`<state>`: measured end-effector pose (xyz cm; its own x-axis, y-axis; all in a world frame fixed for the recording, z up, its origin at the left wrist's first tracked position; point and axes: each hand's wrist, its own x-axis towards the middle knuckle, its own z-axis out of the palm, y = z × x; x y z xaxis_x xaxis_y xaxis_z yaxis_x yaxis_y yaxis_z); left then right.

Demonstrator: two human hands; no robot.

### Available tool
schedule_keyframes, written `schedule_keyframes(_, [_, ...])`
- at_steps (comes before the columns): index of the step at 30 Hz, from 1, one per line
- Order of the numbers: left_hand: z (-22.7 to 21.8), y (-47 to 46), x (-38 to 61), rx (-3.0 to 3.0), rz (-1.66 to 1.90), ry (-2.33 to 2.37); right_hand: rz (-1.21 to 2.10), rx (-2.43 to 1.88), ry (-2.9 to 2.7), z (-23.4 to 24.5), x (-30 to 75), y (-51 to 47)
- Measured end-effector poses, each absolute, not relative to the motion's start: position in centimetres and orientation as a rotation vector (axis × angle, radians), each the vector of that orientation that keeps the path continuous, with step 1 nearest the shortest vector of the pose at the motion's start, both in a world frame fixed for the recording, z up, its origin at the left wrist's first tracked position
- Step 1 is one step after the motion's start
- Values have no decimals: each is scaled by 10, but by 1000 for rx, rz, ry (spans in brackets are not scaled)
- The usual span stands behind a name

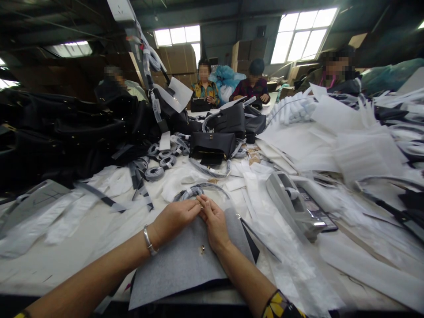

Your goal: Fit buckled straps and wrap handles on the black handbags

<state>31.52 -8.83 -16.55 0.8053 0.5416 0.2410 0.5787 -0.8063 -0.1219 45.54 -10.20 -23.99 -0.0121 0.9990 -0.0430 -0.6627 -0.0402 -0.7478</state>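
Note:
My left hand (174,217) and my right hand (213,221) meet fingertip to fingertip at the far edge of a grey felt-covered bag (185,260) lying flat in front of me. Both hands pinch a small item between them that I cannot make out. A wrapped bag strap (195,192) curves just beyond my fingers. A small gold fitting (202,250) shows on the grey cover near my right wrist. A silver bangle sits on my left wrist.
A tape dispenser (291,205) and a phone (314,212) lie to the right. White foam and paper sheets (331,137) pile up at right. Black handbags (212,145) and a dark stack (56,132) stand behind and left. Several people sit at the table's far end.

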Motion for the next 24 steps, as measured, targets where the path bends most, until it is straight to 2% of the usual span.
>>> schedule_keyframes(5, [-168, -80, 315, -2832, -410, -1090, 1505, -712, -668, -243, 455, -101])
schedule_keyframes(10, [-161, -65, 318, -3023, -779, -1698, 1459, -732, -792, -242, 454, -101])
schedule_keyframes(16, [-168, -53, 320, -3084, -1092, -2041, 1470, -723, -766, -245, 451, -100])
schedule_keyframes(20, [-177, -44, 315, -2949, -1440, -2326, 1447, -724, -806, -249, 450, -99])
schedule_keyframes(24, [-159, -38, 294, -2623, -1772, -2464, 1421, -820, -835, -248, 452, -100])
